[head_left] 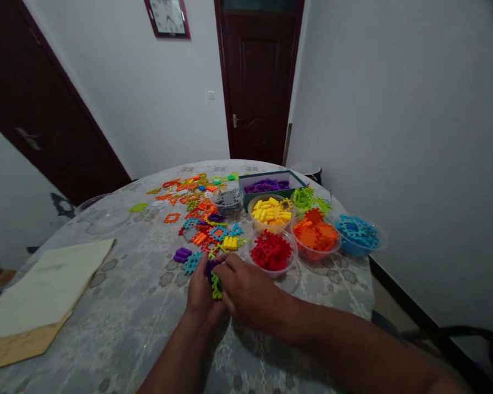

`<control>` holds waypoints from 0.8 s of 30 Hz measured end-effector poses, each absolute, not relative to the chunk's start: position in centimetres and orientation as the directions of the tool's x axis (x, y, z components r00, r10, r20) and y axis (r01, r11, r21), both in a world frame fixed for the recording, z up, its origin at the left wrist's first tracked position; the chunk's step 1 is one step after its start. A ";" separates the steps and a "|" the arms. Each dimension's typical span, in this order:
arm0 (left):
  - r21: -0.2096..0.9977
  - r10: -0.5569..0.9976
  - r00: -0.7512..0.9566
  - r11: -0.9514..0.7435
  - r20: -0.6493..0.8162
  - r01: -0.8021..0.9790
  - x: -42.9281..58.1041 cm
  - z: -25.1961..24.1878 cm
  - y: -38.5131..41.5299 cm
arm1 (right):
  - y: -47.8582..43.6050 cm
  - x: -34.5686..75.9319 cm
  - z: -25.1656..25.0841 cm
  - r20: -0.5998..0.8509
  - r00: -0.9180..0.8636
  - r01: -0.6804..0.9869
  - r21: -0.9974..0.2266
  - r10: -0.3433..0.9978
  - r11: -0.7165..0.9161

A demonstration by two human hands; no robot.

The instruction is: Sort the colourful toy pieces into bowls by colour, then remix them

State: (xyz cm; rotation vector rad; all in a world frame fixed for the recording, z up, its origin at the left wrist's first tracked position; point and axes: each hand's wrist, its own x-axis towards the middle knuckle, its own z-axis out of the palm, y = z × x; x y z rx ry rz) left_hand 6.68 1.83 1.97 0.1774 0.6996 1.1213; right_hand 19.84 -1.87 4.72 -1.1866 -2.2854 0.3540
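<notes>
Close together near the middle of the table, my two hands grip plastic interlocking building pieces. My left hand point(200, 295) is closed round a purple piece point(211, 267) and a lime green piece point(216, 285). From the right, my right hand point(242, 282) pinches at the same pieces, its fingertips partly hidden. Just beyond my fingers lie a blue square piece point(193, 263), a purple ribbed piece point(182, 254) and a yellow ribbed piece point(230, 243). Right of my right hand stands a clear bowl of red pieces point(271, 250).
Bowls of yellow pieces point(271, 211), orange pieces point(315, 234), blue pieces point(356, 231), green pieces point(310, 200) and grey pieces point(228, 198) stand at the right. Behind them is a box point(246, 196) holding purple pieces. Mixed pieces point(184, 191) are scattered farther back. Paper point(45, 284) lies left.
</notes>
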 end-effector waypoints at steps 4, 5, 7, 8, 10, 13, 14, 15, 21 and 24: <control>0.477 0.858 0.210 0.446 -0.470 -0.757 7.1 2.5 1.6 | -1.7 20.1 5.2 0.340 -0.439 0.709 -0.437 0.832 0.553; 0.482 0.858 0.214 0.450 -0.467 -0.752 7.2 2.6 1.5 | -1.6 20.2 5.3 0.349 -0.429 0.710 -0.440 0.833 0.550; 0.498 0.865 0.229 0.453 -0.447 -0.740 7.1 2.6 1.4 | -1.4 20.6 5.6 0.389 -0.410 0.697 -0.450 0.825 0.558; 0.506 0.871 0.238 0.450 -0.430 -0.736 7.1 2.5 1.5 | -1.3 20.9 5.8 0.422 -0.394 0.685 -0.457 0.817 0.567; 0.519 0.880 0.261 0.450 -0.396 -0.727 6.8 2.2 1.6 | -0.9 22.1 6.8 0.505 -0.332 0.668 -0.470 0.796 0.577; 0.527 0.877 0.280 0.462 -0.390 -0.713 6.5 2.1 1.7 | -0.8 26.3 9.5 0.611 -0.164 0.691 -0.489 0.774 0.532; 0.531 0.875 0.280 0.466 -0.394 -0.708 6.5 2.1 1.7 | -0.9 28.4 10.5 0.626 -0.099 0.717 -0.494 0.774 0.492; 0.536 0.873 0.280 0.469 -0.398 -0.702 6.5 2.2 1.7 | -1.1 30.7 11.4 0.632 -0.038 0.751 -0.492 0.774 0.440; 0.558 0.876 0.282 0.470 -0.391 -0.684 7.0 2.4 1.4 | -3.3 45.9 12.2 0.652 0.357 0.914 -0.390 0.668 -0.109; 0.562 0.883 0.287 0.460 -0.372 -0.688 7.0 2.3 1.5 | -3.2 50.0 9.9 0.628 0.455 0.890 -0.303 0.632 -0.340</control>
